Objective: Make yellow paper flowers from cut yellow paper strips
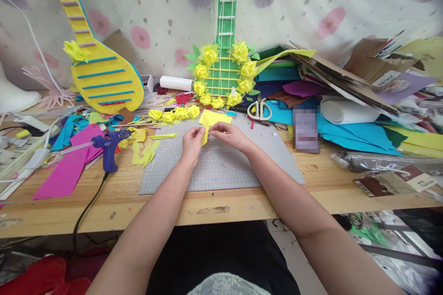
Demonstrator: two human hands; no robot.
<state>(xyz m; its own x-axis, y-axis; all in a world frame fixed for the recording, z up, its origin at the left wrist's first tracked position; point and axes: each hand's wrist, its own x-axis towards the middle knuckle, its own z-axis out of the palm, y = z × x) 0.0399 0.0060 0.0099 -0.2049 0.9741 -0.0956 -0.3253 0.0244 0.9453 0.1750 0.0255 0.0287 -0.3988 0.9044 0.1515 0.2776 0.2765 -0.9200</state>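
Above the grey cutting mat, a small folded piece of yellow paper is pinched upright between the fingers of my left hand. My right hand is closed too, thumb and fingertips together at the paper's right edge. Its fingers partly hide what they grip. Just behind both hands lies a stack of yellow paper sheets. A row of yellow paper flowers sits to the left of the stack. Loose yellow paper petals and a thin yellow strip lie left of my left hand.
A blue glue gun stands at left, its cord over the table edge. Behind are a flower-trimmed green guitar shape and a yellow instrument shape. White-handled scissors, a blurred rectangular object and piled paper are at right.
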